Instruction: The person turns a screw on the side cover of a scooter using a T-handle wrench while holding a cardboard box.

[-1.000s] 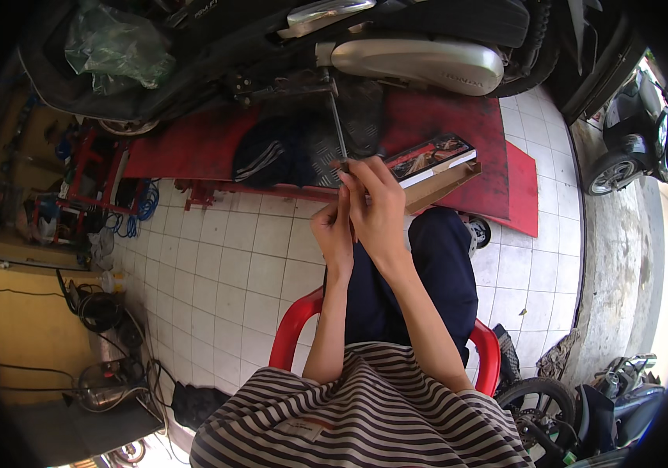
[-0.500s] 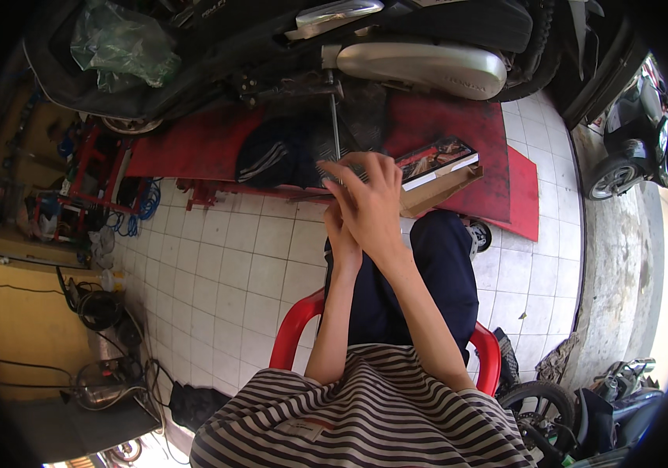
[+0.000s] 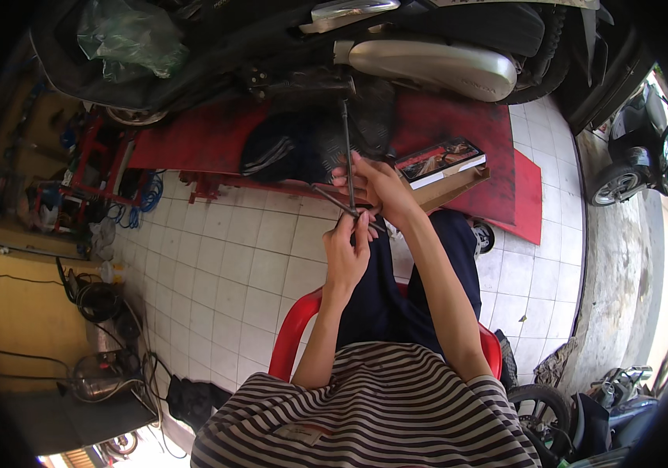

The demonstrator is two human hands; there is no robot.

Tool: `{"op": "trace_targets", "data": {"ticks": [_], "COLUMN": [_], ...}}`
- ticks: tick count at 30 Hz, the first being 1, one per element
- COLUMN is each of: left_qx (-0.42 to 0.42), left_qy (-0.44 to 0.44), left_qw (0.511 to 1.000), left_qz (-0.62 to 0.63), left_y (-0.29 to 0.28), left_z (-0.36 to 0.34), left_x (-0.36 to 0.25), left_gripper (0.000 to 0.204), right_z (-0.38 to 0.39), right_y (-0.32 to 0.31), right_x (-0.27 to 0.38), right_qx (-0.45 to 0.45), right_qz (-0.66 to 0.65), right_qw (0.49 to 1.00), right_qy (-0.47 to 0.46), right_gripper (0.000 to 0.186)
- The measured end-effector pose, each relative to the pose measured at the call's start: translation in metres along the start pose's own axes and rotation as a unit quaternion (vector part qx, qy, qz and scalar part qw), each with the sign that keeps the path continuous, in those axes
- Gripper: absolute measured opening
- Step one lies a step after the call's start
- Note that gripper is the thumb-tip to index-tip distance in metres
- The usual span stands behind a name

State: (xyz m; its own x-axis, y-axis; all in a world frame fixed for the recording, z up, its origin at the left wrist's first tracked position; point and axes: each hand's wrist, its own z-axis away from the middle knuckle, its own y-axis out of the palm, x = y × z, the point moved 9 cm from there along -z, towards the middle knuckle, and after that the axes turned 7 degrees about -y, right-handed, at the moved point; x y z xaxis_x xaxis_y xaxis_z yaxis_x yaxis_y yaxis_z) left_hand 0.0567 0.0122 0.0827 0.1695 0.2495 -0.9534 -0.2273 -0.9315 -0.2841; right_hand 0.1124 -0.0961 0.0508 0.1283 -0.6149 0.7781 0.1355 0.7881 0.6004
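A long metal T-handle wrench [image 3: 348, 139] reaches from the underside of the motorcycle [image 3: 303, 86] back toward my lap. Its crossbar lies slanted at the near end, where the fingers of my left hand [image 3: 346, 251] are closed on it. Around the shaft, a little farther up, curl the thumb and fingers of my right hand [image 3: 385, 191]. Whether the wrench's far end sits on a bolt is too dark to tell. Right of my hands, an opened cardboard box [image 3: 455, 187] with a printed lid [image 3: 443, 160] rests on the red lift platform [image 3: 459, 117].
Dark cloth [image 3: 279, 148] with white stripes lies on the platform. A silver exhaust cover [image 3: 431, 69] juts from the motorcycle above. I sit on a red chair [image 3: 295, 331] over white tiles [image 3: 225, 273]. Hoses and a compressor [image 3: 108, 378] stand at left; other motorcycles [image 3: 638, 148] at right.
The wrench has come nearer to me and its crossbar now shows. My left hand has dropped lower onto the crossbar; my right hand has turned, its fingers now around the shaft.
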Motion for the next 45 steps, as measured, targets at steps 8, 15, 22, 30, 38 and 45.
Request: {"op": "trace_targets", "data": {"ticks": [8, 15, 22, 30, 38, 45], "left_qx": [0.04, -0.083, -0.163, -0.251, -0.241, -0.205], "left_qy": [0.0, 0.017, -0.021, 0.024, 0.019, -0.061], "left_qw": [0.96, 0.959, 0.932, 0.921, 0.939, 0.939], "left_qz": [0.275, 0.27, 0.323, 0.297, 0.246, 0.271], "left_y": [-0.026, 0.011, 0.044, 0.038, 0.034, 0.041], "left_z": [0.014, -0.184, -0.275, -0.292, -0.29, -0.282], "left_x": [0.011, 0.023, 0.016, 0.023, 0.016, 0.018], "left_gripper": [0.031, 0.028, 0.035, 0.027, 0.024, 0.022], "right_z": [0.107, 0.218, 0.262, 0.251, 0.247, 0.247], "right_y": [-0.031, -0.121, -0.151, -0.173, -0.18, -0.184], "right_x": [0.007, -0.04, -0.103, -0.106, -0.115, -0.118], "right_qx": [-0.01, -0.068, -0.116, -0.136, -0.152, -0.145], "right_qz": [-0.058, -0.124, -0.159, -0.168, -0.185, -0.191], "right_qw": [0.995, 0.987, 0.979, 0.976, 0.971, 0.97], "right_qy": [-0.084, -0.082, -0.051, -0.033, -0.022, -0.024], "right_gripper": [0.035, 0.03, 0.029, 0.031, 0.031, 0.033]}}
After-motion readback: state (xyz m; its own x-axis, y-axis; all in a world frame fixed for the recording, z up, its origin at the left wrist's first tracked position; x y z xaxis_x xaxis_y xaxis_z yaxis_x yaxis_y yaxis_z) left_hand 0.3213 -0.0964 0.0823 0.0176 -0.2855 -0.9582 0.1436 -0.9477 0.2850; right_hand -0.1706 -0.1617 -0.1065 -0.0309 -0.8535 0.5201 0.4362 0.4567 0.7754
